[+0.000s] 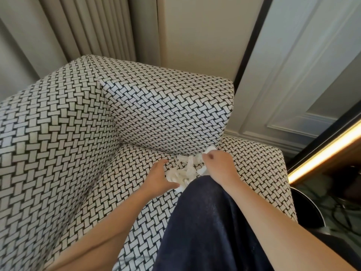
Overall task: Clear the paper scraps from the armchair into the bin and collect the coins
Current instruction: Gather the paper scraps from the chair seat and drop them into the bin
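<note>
Paper scraps (185,170) piled on armchair (58,133) seat at the backrest crease, between both hands. Left hand (159,177) flat, fingers straight against the pile. Right hand (216,163) curled, probably pinching scraps; grip partly hidden.

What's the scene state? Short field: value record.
surface: armchair, black-and-white woven print
scraps: paper scraps heaped at the back of its seat
left hand: fingers straight, against the heap's left edge
right hand: curled round scraps at the heap's right side
coins: none visible
bin: dark round container on the floor to the right, probably it
foreground: knee in dark blue cloth, covering the heap's near edge
</note>
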